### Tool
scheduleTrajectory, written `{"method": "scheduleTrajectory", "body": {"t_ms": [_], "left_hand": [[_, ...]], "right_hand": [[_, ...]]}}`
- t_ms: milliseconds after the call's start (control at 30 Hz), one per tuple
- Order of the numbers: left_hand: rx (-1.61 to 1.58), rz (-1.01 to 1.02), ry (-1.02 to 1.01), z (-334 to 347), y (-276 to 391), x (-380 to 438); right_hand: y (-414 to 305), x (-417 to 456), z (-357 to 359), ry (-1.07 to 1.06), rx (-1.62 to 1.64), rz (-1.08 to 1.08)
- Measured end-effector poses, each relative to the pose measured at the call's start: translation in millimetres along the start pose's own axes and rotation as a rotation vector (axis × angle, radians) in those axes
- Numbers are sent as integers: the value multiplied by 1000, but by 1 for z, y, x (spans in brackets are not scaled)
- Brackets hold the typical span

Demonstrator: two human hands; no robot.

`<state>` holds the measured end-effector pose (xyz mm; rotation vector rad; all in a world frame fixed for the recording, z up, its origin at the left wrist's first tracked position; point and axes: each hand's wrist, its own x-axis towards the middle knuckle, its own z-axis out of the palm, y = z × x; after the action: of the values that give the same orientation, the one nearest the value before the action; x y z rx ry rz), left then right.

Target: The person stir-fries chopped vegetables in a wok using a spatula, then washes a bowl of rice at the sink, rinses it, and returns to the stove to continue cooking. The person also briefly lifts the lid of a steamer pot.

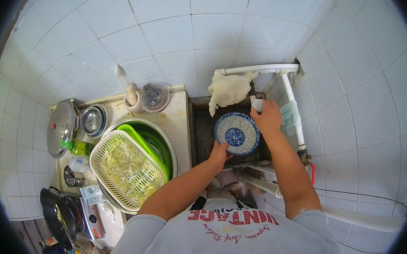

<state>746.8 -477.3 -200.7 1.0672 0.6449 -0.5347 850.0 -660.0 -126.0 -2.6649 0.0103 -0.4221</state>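
My left hand [220, 153] grips the near left rim of a blue-and-white patterned plate [235, 136], thumb on top. The plate is held over a dark stone sink [203, 123], and its surface glistens as if wet. Beyond the plate's far right edge, my right hand [268, 118] has its fingers closed around a white piece [257, 104] at the end of the dark tap [252, 88]. Part of that piece is hidden by my fingers. A pale cloth [230, 89] drapes from the white pipe [256, 68] above the sink.
Left of the sink, a white basket [98, 169] of shredded vegetables, with a clear bowl [123, 160] inside, rests over a large metal basin [172, 154]. A mortar [132, 103] stands behind. A wok [57, 217] sits at far left. A pipe with a red-handled valve [313, 173] runs along the right.
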Motion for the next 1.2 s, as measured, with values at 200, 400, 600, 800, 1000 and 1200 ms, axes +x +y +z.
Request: {"method": "scheduleTrajectory", "body": {"t_ms": [200,400,600,800,1000,1200], "left_hand": [[-127,-41,-14,11,-3,22],[-159,-66,-20,15,-6,27],[-148,-64,-70,18,-4,29],[-274,-141,-196,5,-8,39],[-384,-335,-284,-22,-35,45],[-45,-29,29,6,-21,35]], "right_hand": [[12,13,-20,-142,94,-202],[16,20,-22,-235,6,-245],[1,41,-36,-409,-225,-284],[-22,56,-40,-605,-322,-100],[-32,60,-40,-651,-311,57],[-31,61,-36,-667,-318,71]]}}
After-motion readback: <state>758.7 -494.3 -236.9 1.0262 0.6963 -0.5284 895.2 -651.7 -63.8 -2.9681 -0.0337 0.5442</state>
